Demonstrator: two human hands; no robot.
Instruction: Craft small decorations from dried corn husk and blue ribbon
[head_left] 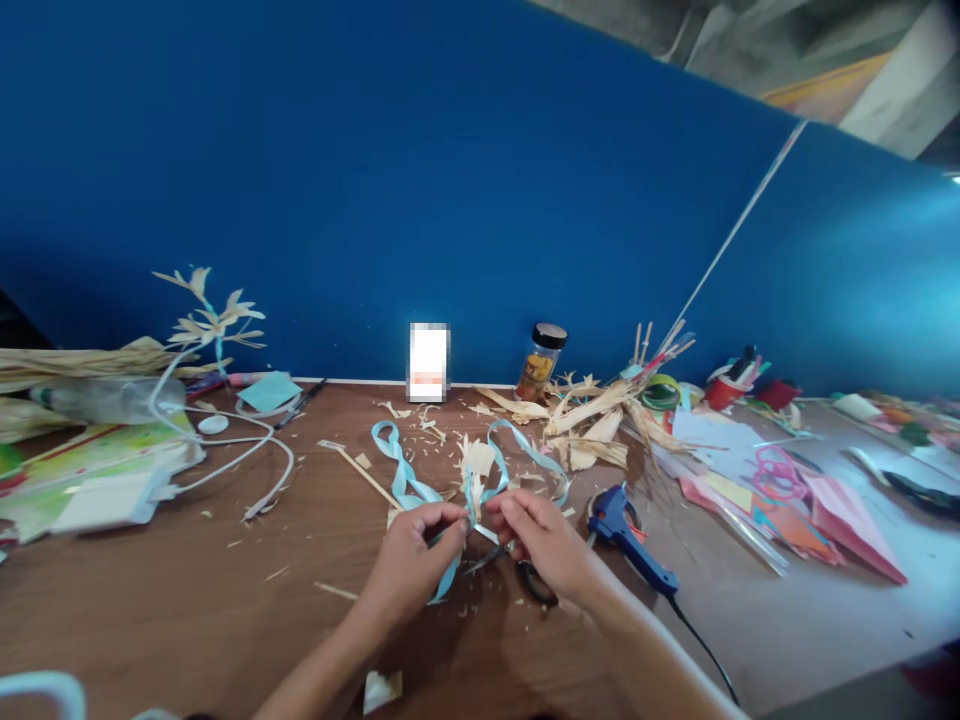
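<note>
Both my hands meet at a small flower of dried husk (478,462), upright in the middle of the table with light blue ribbon around its base. My left hand (421,550) is closed in a pinch on the light blue ribbon (405,472) at the left of the stem. A ribbon tail hangs below that hand. My right hand (541,535) pinches close to the stem's right side, where another ribbon length loops away; the fingertips partly hide what they grip. Under the hands lie scissors (537,584) with dark handles, partly covered.
A blue glue gun (631,540) with a cord lies to the right. Behind stand a black-lidded jar (541,362) and a bright, blurred-out upright rectangle (428,362). Husk strips (592,430), coloured paper (847,520), a white charger (112,500) with cables and scraps surround the hands.
</note>
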